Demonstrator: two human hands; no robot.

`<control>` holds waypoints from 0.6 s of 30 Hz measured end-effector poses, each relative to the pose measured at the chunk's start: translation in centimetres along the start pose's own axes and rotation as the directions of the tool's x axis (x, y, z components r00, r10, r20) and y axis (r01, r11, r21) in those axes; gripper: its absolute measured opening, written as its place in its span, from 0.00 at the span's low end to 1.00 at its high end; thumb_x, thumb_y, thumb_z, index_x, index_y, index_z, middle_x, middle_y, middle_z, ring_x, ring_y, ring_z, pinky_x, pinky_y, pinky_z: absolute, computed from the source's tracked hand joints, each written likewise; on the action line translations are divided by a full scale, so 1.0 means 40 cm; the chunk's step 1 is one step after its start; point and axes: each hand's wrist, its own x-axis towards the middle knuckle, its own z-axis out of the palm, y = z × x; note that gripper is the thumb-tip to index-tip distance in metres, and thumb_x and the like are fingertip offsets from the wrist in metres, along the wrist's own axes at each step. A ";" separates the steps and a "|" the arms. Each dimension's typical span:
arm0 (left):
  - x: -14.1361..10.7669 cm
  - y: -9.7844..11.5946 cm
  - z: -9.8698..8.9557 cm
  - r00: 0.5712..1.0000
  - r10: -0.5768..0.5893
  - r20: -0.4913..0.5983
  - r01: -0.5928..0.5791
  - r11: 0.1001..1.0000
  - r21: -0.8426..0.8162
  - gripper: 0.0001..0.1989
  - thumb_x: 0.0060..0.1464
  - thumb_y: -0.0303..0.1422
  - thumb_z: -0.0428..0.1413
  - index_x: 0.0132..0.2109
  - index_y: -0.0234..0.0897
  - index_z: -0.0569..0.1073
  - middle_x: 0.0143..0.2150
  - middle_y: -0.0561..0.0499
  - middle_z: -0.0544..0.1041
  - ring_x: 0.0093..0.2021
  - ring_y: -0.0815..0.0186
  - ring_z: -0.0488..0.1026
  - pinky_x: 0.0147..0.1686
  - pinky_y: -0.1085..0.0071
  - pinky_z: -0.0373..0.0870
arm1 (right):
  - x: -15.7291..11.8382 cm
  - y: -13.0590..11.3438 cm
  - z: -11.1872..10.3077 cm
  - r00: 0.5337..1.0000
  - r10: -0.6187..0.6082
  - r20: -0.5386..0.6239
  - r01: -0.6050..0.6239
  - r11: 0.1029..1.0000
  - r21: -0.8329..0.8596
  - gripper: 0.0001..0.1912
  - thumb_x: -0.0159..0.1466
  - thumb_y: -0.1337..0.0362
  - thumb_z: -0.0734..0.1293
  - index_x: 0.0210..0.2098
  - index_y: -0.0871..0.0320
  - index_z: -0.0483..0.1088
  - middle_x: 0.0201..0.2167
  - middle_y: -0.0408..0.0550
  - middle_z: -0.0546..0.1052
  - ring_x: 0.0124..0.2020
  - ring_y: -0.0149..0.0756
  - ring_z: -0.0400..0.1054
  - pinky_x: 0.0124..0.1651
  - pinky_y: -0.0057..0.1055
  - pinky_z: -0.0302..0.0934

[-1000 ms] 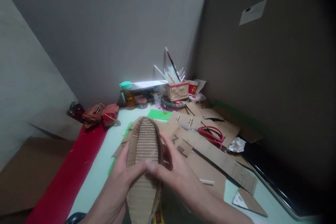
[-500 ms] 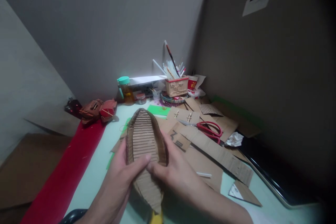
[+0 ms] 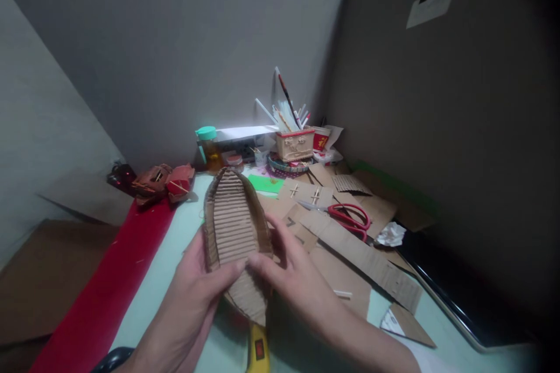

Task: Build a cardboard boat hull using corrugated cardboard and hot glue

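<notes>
A long red strip (image 3: 102,280) lies at the left on the pale green surface (image 3: 142,288), with two rough reddish-brown lumps (image 3: 164,182) at its far end. Next comes the left hand (image 3: 195,285), curled around the left side of a long brown cardboard shape like a little boat (image 3: 234,227). The boat is held up in the middle, in front of the person. Its floor has lots of bumpy lines going across, like tiny steps. Bent walls stand up around its far part, and their edges look rough and a bit crooked. The far end is round, and the near end gets skinny. A yellow tool with a dark patch (image 3: 259,351) pokes out just past the near end. The right hand (image 3: 291,274) grips the boat's right side, and both thumbs press on its floor, close together. Farther right are scissors with red handles (image 3: 356,217), open a little, and a long flat cardboard strip (image 3: 367,259). Then there is a crumpled white paper ball (image 3: 391,234), near a shiny black flat thing (image 3: 464,297).
</notes>
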 end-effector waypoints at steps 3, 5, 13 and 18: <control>0.014 0.015 -0.007 0.995 0.080 -0.058 -0.080 0.997 0.012 0.33 0.50 0.26 0.67 0.61 0.53 0.71 0.57 0.52 0.80 0.59 0.53 0.76 0.53 0.62 0.77 | -0.009 0.007 0.008 0.999 0.026 0.039 -0.027 0.999 0.020 0.42 0.60 0.53 0.74 0.68 0.54 0.58 0.56 0.56 0.74 0.54 0.49 0.71 0.56 0.48 0.66; 0.021 0.024 -0.006 0.985 0.139 -0.103 -0.138 0.990 0.019 0.36 0.48 0.26 0.68 0.62 0.52 0.69 0.56 0.52 0.80 0.59 0.54 0.76 0.52 0.64 0.77 | -0.012 0.028 0.019 0.997 0.046 0.063 -0.051 0.996 0.067 0.45 0.58 0.51 0.76 0.68 0.55 0.57 0.54 0.56 0.74 0.49 0.47 0.73 0.51 0.45 0.68; 0.008 0.016 0.004 0.994 0.079 -0.081 -0.076 0.996 0.045 0.31 0.51 0.33 0.67 0.60 0.44 0.68 0.49 0.45 0.82 0.41 0.51 0.83 0.23 0.67 0.76 | -0.014 0.089 0.060 0.987 0.055 0.151 -0.089 0.970 0.227 0.44 0.58 0.55 0.75 0.66 0.54 0.51 0.35 0.44 0.75 0.22 0.30 0.70 0.23 0.26 0.66; 0.008 0.016 -0.001 0.998 0.038 -0.056 -0.036 0.999 0.034 0.30 0.49 0.30 0.67 0.59 0.43 0.69 0.51 0.45 0.82 0.45 0.51 0.82 0.29 0.66 0.78 | -0.012 0.057 0.044 0.984 0.012 0.178 -0.035 0.992 0.123 0.35 0.63 0.50 0.71 0.63 0.54 0.57 0.25 0.39 0.73 0.20 0.31 0.69 0.23 0.27 0.66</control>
